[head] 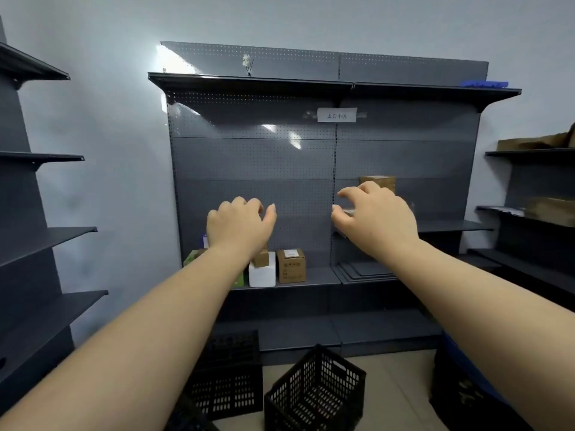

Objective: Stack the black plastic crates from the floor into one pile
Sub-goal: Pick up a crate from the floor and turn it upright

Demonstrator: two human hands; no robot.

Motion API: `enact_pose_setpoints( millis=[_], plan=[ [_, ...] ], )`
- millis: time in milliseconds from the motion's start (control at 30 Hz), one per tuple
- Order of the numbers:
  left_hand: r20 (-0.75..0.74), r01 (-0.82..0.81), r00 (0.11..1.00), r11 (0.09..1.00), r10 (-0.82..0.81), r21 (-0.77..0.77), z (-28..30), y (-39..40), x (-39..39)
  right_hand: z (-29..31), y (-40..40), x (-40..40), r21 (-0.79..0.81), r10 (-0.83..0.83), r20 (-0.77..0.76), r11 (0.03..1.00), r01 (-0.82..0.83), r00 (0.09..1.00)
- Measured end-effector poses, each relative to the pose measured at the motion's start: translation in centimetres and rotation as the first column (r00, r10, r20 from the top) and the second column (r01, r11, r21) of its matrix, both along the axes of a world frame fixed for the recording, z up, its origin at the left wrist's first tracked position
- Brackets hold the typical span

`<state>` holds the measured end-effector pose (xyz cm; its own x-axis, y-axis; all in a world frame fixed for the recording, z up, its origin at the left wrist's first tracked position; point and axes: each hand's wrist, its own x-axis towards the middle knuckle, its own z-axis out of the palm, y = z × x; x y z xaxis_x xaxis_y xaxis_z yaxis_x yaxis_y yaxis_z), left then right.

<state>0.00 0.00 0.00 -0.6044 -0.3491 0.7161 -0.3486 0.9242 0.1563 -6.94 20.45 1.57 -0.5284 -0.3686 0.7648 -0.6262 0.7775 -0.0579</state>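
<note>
Reaching forward at chest height, both arms out toward the grey shelving unit [255, 157], nothing held. Left hand [239, 227] with fingers [270, 211] loosely curled and apart, empty. Right hand [378, 217] likewise, fingers [345, 191] spread and hooked, clamped on nothing. Black crates all low on the floor [392, 390], well below and nearer the body than either hand: middle crate [314, 391] tilted, one corner toward the camera, open top up, lying between the two forearms; left crate [228, 373] just beside it and partly under the left forearm, upright, seemingly touching the shelf base; a third dark crate [457, 396] at right, mostly hidden under the right forearm. None stacked yet. Key relation: crates straight down from the hands, so next move likely a bend and drop of both hands, not a further reach. Middle crate about equally near both hands; the diagonal set probably needs squaring before seating. Small boxes [291, 265] on the lower shelf apart from the task.
</note>
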Motion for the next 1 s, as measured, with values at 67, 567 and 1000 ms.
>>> enact_pose_setpoints(
  millis=[67,567,1000],
  plan=[
    [0.024,0.049,0.998,0.998,-0.050,0.035,0.1,-1.4,-2.7,-0.1,-1.2,-2.3,-0.018,-0.044,0.019,0.999,0.044,0.999],
    [0.090,0.340,0.932,0.932,-0.352,0.128,-3.0,-0.7,-27.5,-2.5,1.3,-22.4,0.011,-0.302,0.093,0.953,0.303,0.949],
    [0.082,0.244,0.963,0.957,-0.258,0.158,-4.3,-4.3,-45.9,-3.7,0.2,-42.8,0.064,-0.286,0.157,0.958,0.279,0.945]
  ],
)
